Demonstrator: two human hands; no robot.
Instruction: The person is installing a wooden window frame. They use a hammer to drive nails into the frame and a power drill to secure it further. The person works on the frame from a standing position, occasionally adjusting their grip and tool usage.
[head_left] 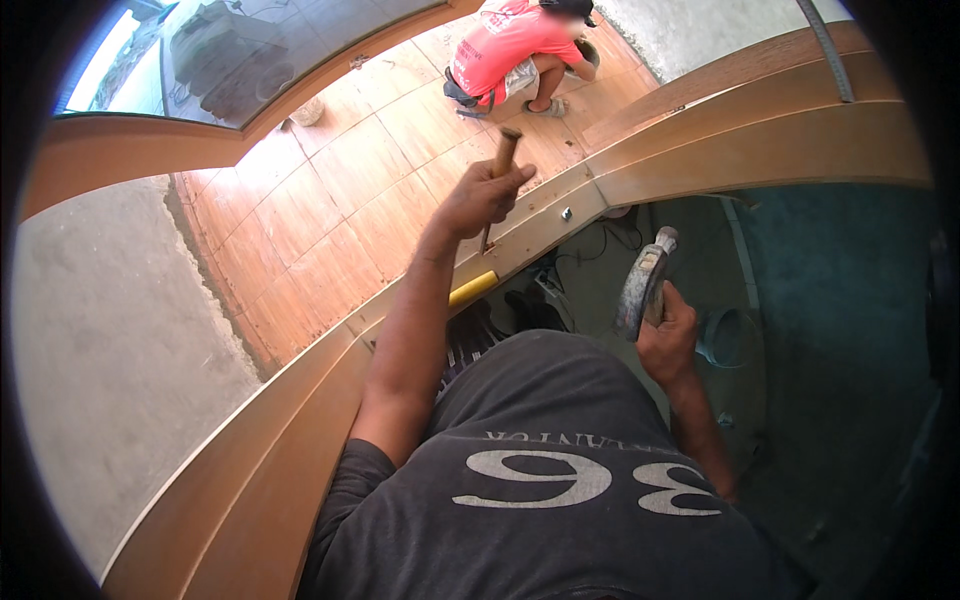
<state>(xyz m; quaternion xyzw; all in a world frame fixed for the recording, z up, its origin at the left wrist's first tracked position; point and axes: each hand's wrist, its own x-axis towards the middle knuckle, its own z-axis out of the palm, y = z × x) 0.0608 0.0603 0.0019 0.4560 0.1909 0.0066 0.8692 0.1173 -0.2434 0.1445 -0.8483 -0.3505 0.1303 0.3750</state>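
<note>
My left hand [485,200] is closed around the wooden handle of a chisel [507,150], held upright. Its thin blade points down to the edge of a wooden door frame [540,228], where a small dark recess shows near the tip. In my right hand [668,338] is a hammer [645,283], raised on the inner side of the frame, its worn head upward and apart from the chisel. A yellow bar-shaped object [473,288] lies along the frame just below the chisel. Farther along the same edge sits a small shiny metal piece [566,213].
Beyond the frame, a person in a red shirt [505,55] crouches on orange floor tiles [345,215]. A glazed wooden panel [250,60] stands at the upper left. Cables [590,250] and a clear round container [727,338] lie on the dark floor inside.
</note>
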